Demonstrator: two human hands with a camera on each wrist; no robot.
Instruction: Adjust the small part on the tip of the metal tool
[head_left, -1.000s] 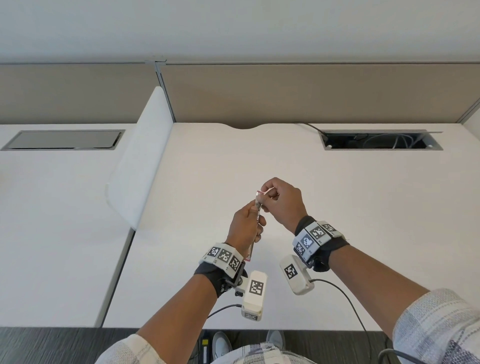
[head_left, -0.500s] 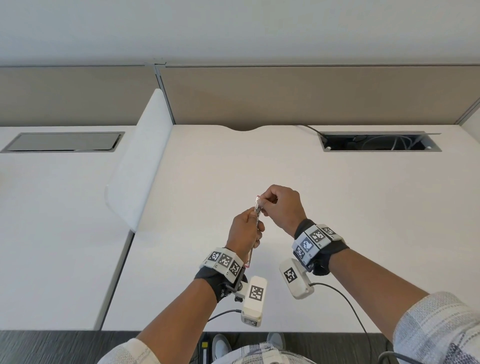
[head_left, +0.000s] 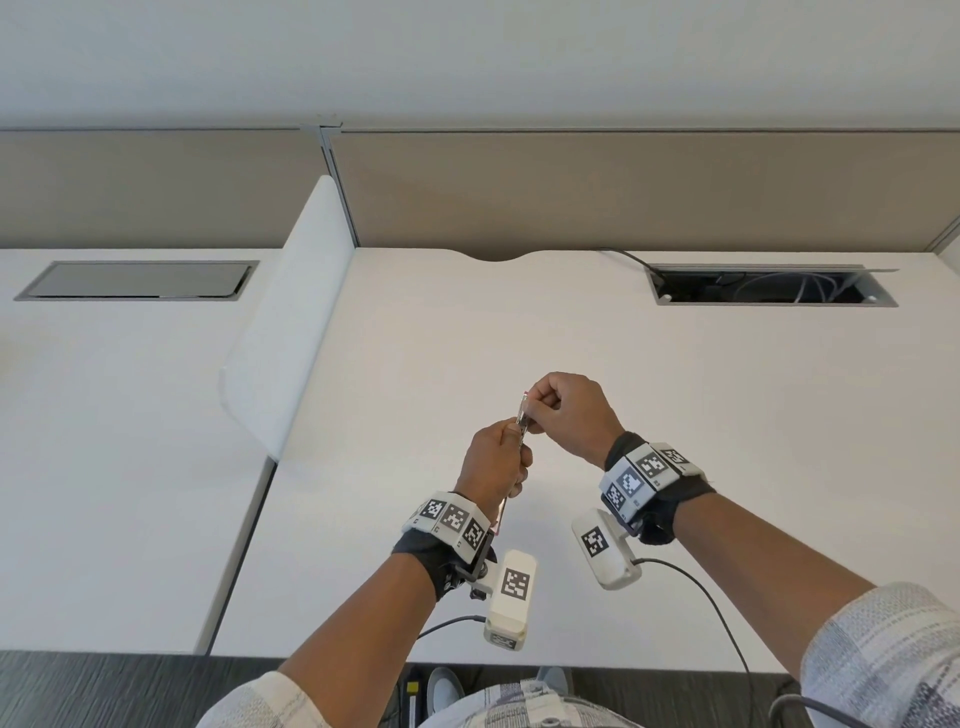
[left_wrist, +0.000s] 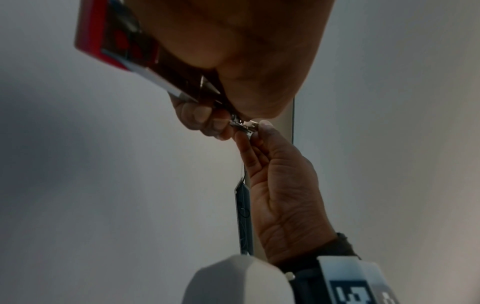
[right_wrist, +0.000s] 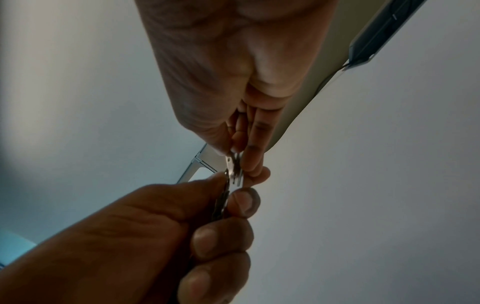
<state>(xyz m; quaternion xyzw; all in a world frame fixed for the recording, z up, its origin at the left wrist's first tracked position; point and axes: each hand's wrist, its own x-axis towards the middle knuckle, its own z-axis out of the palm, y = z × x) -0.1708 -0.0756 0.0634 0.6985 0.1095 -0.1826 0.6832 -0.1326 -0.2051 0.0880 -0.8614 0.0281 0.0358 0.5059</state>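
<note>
My left hand (head_left: 511, 439) grips a thin flat card with a red border (left_wrist: 103, 41), held upright above the white desk (head_left: 727, 441). The card's lower end (head_left: 500, 519) sticks out below the left palm. A small metal clip (head_left: 522, 413) sits at the card's top edge. My right hand (head_left: 535, 415) pinches this clip (right_wrist: 235, 166) between thumb and fingertips. In the left wrist view the clip (left_wrist: 244, 125) lies between the fingertips of both hands. Most of the card is hidden inside the left fist.
A white divider panel (head_left: 291, 312) stands at the desk's left side. An open cable hatch (head_left: 769, 288) with wires lies at the back right, a closed hatch (head_left: 140, 280) on the neighbouring desk. A beige partition (head_left: 623, 192) runs behind. Wrist-camera cables (head_left: 717, 613) hang near the front edge.
Both hands have sunk slightly and come a little nearer to me. The right fingers have shifted on the clip, which shows less above them.
</note>
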